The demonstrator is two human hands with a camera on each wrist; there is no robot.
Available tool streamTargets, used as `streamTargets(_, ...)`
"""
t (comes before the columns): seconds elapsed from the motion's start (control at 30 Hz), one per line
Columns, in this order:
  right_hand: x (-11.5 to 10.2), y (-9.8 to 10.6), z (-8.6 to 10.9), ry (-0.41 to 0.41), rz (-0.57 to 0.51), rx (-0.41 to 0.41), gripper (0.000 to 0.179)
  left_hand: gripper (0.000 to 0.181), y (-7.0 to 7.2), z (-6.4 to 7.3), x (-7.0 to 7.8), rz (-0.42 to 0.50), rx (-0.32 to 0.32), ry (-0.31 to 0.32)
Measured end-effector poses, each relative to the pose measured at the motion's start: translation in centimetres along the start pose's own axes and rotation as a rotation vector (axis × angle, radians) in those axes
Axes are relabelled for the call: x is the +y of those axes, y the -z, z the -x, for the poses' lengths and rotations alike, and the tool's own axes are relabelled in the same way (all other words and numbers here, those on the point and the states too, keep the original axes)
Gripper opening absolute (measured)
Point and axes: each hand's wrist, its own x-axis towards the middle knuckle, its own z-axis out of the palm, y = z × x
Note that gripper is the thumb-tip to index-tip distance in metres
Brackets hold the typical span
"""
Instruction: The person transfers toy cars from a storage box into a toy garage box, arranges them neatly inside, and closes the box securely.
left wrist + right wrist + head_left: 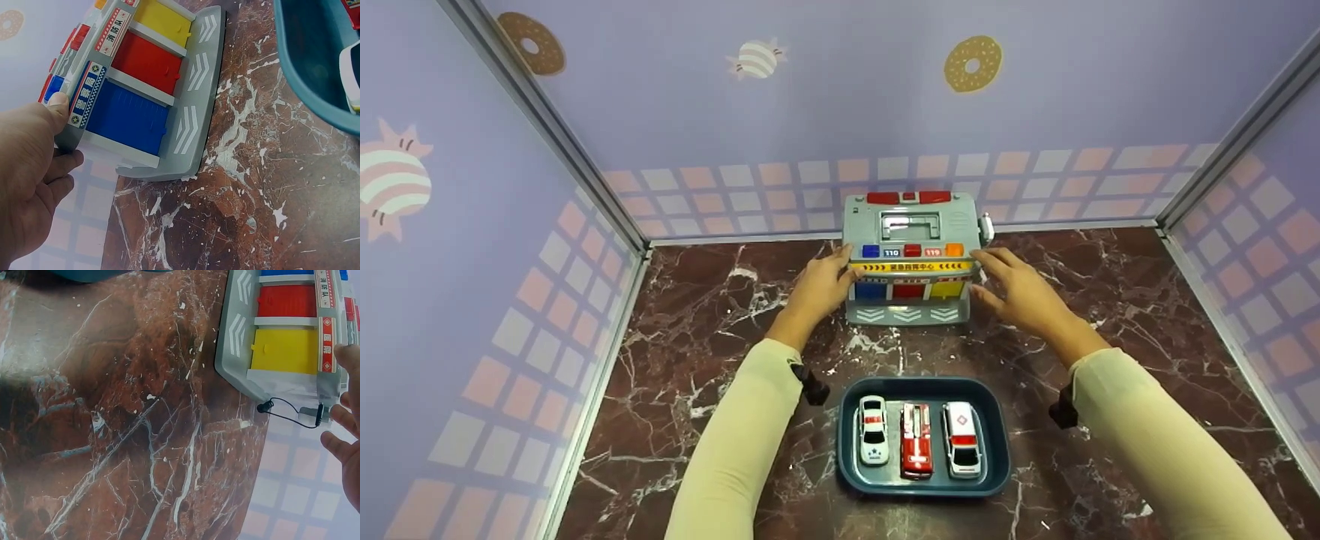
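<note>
The step in hand looks like steadying or squaring up the toy garage (911, 259), which stands at the far side of the counter (720, 390), close to the far wall. To do it well, press evenly from both ends, keep the base flat, and leave the blue, red and yellow doors uncovered. Mind the black cord (264, 406) at the right end, which could catch a finger.

The left grip (819, 289) has its thumb on the front left corner, with fingers curled round the side, so the hold looks light but closed. The right grip (1024, 292) is loosely spread, a fingertip at the upper right corner and the other fingers apart, holding nothing firmly. Near them, the tray (847, 450) carries three toy cars (916, 442).
</note>
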Motion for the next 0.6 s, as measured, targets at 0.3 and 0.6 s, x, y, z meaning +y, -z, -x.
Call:
streamTargets(0.3, -0.2, -0.5, -0.6, 0.034, 0.001, 0.065, 0.054, 0.066, -0.2, -0.1, 0.2, -0.005, -0.003, 0.028)
streamTargets(0.6, -1.0, -0.5, -1.6, 0.050, 0.005, 0.084, 0.051, 0.067, 0.0, -0.2, 0.1, 0.003, -0.018, 0.037)
